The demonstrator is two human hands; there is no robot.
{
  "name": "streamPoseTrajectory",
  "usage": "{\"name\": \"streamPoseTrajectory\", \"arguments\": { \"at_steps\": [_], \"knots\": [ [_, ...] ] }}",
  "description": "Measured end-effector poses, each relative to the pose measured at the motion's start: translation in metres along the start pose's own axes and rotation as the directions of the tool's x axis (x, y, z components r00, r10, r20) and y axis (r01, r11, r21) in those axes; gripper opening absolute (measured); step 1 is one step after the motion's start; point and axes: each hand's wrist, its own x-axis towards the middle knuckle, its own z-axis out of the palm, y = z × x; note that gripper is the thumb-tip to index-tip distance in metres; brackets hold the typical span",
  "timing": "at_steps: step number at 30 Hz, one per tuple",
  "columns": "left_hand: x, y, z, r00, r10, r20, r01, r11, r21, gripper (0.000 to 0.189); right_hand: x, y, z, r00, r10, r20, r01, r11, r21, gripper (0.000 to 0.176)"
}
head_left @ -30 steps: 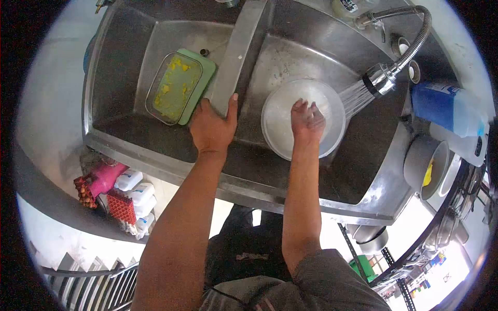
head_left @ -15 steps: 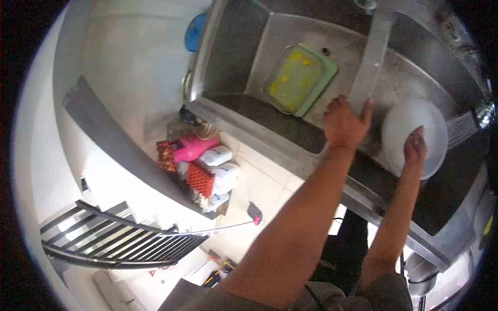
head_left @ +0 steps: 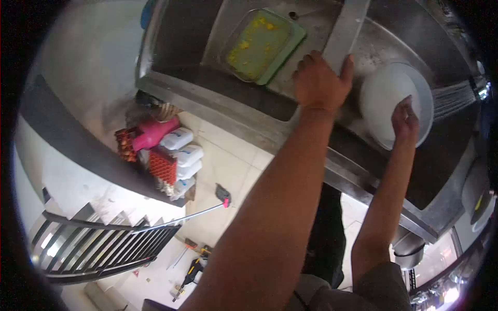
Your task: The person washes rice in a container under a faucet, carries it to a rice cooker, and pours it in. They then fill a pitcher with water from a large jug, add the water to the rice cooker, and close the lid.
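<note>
My left hand (head_left: 320,83) is open, fingers and thumb spread, at the near end of the steel divider (head_left: 346,28) between the two sink basins. My right hand (head_left: 405,118) is inside a round white bowl (head_left: 381,103), its fingers bunched together. Whatever the fingers may hold is hidden. The bowl sits in the right basin, beside a spray of water (head_left: 454,101). In the left basin, a clear rectangular dish (head_left: 259,44) with yellow bits lies over a pale green tray (head_left: 291,46).
The sink's front edge (head_left: 207,109) runs below my forearms. On the floor at left are white packs (head_left: 187,155), a red egg tray (head_left: 162,167) and a pink bag (head_left: 155,133). A mop (head_left: 223,196) lies by the black stair railing (head_left: 104,243). Pots (head_left: 409,254) stand at lower right.
The view has shifted, so the sink and floor items appear higher and farther left. My left hand stays at the divider and my right hand stays in the bowl.
</note>
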Motion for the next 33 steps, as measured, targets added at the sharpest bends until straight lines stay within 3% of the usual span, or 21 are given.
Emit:
{"name": "streamPoseTrajectory", "arguments": {
  "at_steps": [2, 4, 5, 7, 8, 11, 13, 17, 19, 20, 22, 24, 26, 28, 29, 31, 32, 33],
  "knots": [
    [0.001, 0.000, 0.000, 1.000, 0.008, -0.029, -0.008, 1.000, -0.018, 0.066, -0.012, 0.005, 0.010, 0.999, -0.029, -0.012, 0.029, 0.999, -0.034, 0.022],
    [0.002, 0.002, -0.004, 1.000, 0.009, -0.020, -0.008, 0.998, 0.055, 0.069, -0.021, 0.011, 0.015, 0.991, -0.134, -0.026, 0.124, 0.963, -0.240, 0.020],
    [0.002, 0.004, -0.004, 1.000, 0.009, -0.018, -0.009, 1.000, 0.030, 0.069, -0.028, 0.017, 0.021, 0.988, -0.151, -0.013, 0.143, 0.957, -0.252, 0.020],
    [0.002, 0.003, -0.004, 1.000, 0.013, 0.003, -0.014, 0.997, 0.078, 0.072, -0.042, 0.036, 0.029, 0.949, -0.310, -0.057, 0.280, 0.912, -0.298, 0.040],
    [0.003, 0.002, -0.004, 1.000, 0.019, 0.005, -0.019, 0.998, 0.060, 0.072, -0.047, 0.042, 0.032, 0.945, -0.325, -0.046, 0.297, 0.906, -0.300, 0.040],
    [0.004, 0.001, -0.002, 1.000, 0.023, -0.003, -0.023, 0.996, 0.082, 0.073, -0.062, 0.058, 0.036, 0.948, -0.317, 0.024, 0.307, 0.892, -0.333, 0.043],
    [0.004, 0.005, -0.005, 1.000, 0.003, 0.007, -0.004, 0.989, 0.148, 0.074, -0.074, 0.067, 0.044, 0.985, -0.114, -0.129, 0.088, 0.978, -0.190, 0.042],
    [0.006, 0.013, -0.015, 0.997, -0.036, 0.070, 0.032, 0.998, 0.063, 0.074, -0.057, 0.066, 0.046, 0.962, -0.241, -0.126, 0.210, 0.953, -0.220, 0.046],
    [0.007, 0.011, -0.011, 0.999, -0.015, 0.031, 0.013, 0.996, 0.086, 0.072, -0.068, 0.064, 0.061, 0.935, -0.355, -0.014, 0.282, 0.765, -0.579, 0.050],
    [0.008, 0.011, -0.011, 0.999, -0.013, 0.035, 0.010, 0.997, 0.081, 0.072, -0.078, 0.061, 0.069, 0.882, -0.450, 0.144, 0.405, 0.562, -0.721, 0.049],
    [0.008, 0.013, -0.013, 0.997, -0.043, 0.069, 0.036, 0.994, 0.100, 0.071, -0.093, 0.047, 0.092, 0.715, -0.594, 0.368, 0.630, 0.321, -0.707, 0.046],
    [0.006, 0.010, -0.008, 0.999, -0.015, 0.029, 0.013, 0.996, 0.089, 0.070, -0.103, 0.024, 0.130, 0.602, -0.604, 0.523, 0.704, 0.093, -0.704, 0.044],
    [0.007, 0.010, -0.008, 1.000, 0.009, -0.019, -0.007, 0.997, 0.074, 0.069, -0.119, 0.014, 0.172, 0.419, -0.708, 0.569, 0.712, -0.133, -0.690, 0.046],
    [0.009, 0.012, -0.011, 0.999, -0.014, 0.048, 0.012, 0.999, 0.032, 0.070, -0.138, 0.015, 0.213, 0.317, -0.606, 0.730, 0.825, -0.203, -0.527, 0.059],
    [0.010, 0.013, -0.012, 0.999, -0.019, 0.046, 0.017, 0.999, 0.027, 0.070, -0.141, 0.017, 0.229, 0.316, -0.600, 0.735, 0.826, -0.207, -0.524, 0.059],
    [0.011, 0.013, -0.014, 0.999, -0.003, 0.043, 0.001, 0.999, 0.039, 0.069, -0.145, 0.024, 0.257, 0.320, -0.375, 0.870, 0.848, -0.295, -0.440, 0.067],
    [0.011, 0.012, -0.013, 0.999, -0.009, 0.042, 0.008, 0.999, 0.036, 0.069, -0.159, 0.033, 0.268, 0.459, -0.285, 0.841, 0.703, -0.462, -0.540, 0.059],
    [0.011, 0.010, -0.011, 0.999, -0.005, 0.032, 0.003, 0.999, 0.048, 0.069, -0.154, 0.037, 0.269, 0.459, -0.279, 0.843, 0.704, -0.464, -0.537, 0.059]
  ]
}}
